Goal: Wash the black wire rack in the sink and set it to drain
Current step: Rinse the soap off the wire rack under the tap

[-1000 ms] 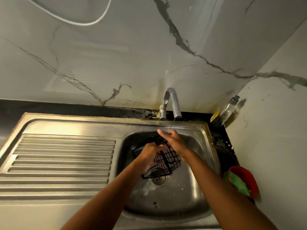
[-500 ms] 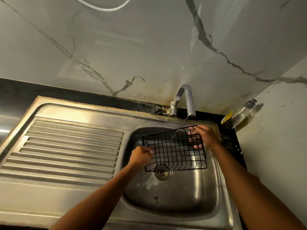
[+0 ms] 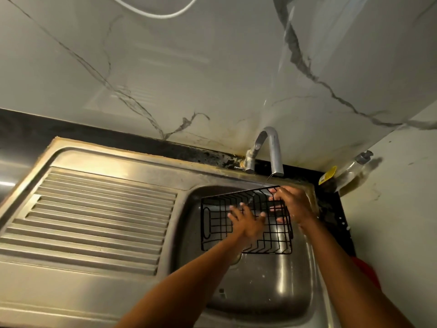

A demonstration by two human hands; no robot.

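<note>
Both our hands were on the black wire rack (image 3: 216, 223). Our left hand (image 3: 247, 222) lay flat, fingers spread against the mesh, while our right hand (image 3: 294, 204) gripped the right end, fingers curled around the wires. We held the rack tilted over the sink bowl (image 3: 272, 285), just under the tap (image 3: 272, 147) and right of the ribbed drainboard (image 3: 94, 209). A soap bottle (image 3: 350, 169) leaned in the corner of the dark desk (image 3: 118, 134).

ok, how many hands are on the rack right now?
2. The left hand lies flat, fingers spread, on the middle of the black wire rack; the right hand grips its right edge.
</note>
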